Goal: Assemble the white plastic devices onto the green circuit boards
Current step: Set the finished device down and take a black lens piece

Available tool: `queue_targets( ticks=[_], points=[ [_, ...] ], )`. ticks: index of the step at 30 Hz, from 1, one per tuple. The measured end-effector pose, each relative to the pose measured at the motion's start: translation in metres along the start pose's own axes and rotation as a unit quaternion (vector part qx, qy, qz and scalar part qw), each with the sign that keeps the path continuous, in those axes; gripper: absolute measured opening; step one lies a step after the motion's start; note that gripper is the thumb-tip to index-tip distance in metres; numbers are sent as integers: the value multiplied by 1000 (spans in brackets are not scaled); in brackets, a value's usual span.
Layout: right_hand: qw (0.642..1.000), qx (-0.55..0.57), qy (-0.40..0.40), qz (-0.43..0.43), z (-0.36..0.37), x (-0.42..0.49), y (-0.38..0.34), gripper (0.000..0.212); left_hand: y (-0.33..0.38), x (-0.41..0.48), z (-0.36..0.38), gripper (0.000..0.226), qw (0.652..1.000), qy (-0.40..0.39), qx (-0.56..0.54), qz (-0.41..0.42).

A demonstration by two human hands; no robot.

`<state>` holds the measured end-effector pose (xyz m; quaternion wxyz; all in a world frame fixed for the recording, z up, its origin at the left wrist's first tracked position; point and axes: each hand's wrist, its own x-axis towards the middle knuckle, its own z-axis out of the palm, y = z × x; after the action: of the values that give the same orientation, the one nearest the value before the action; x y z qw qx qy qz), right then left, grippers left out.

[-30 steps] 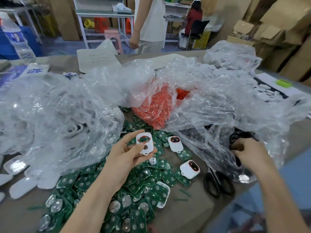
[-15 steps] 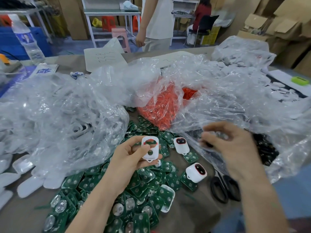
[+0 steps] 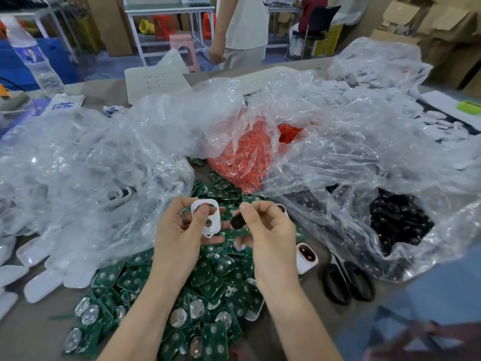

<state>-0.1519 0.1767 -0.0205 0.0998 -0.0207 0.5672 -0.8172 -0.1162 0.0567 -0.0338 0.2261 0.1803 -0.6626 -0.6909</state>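
The left hand [image 3: 179, 237] pinched a white plastic shell [image 3: 206, 217] upright. The right hand [image 3: 270, 230] pinched a black pad [image 3: 238, 222] just beside it, probably for seating, above the heaped green circuit boards [image 3: 208, 285].

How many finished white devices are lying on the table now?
2: one device beside the scissors, another peeking from behind the right hand. Others may be hidden under the bags.
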Motion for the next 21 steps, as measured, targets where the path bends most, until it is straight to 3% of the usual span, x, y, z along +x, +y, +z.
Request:
queue_targets(
  ticks=[8, 16, 21],
  points=[
    [997, 47, -41, 37, -9, -4, 0, 12, 1, -2, 2, 21, 999, -23, 32, -3],
    [984, 139, -80, 75, -15, 1, -4, 20, 4, 0, 0, 27, 988, -45, -124, -82],
    [961, 212, -100, 144, -11, 4, -4, 21, 6, 0, -3, 34, 972, -117, -179, -95]
  ],
)
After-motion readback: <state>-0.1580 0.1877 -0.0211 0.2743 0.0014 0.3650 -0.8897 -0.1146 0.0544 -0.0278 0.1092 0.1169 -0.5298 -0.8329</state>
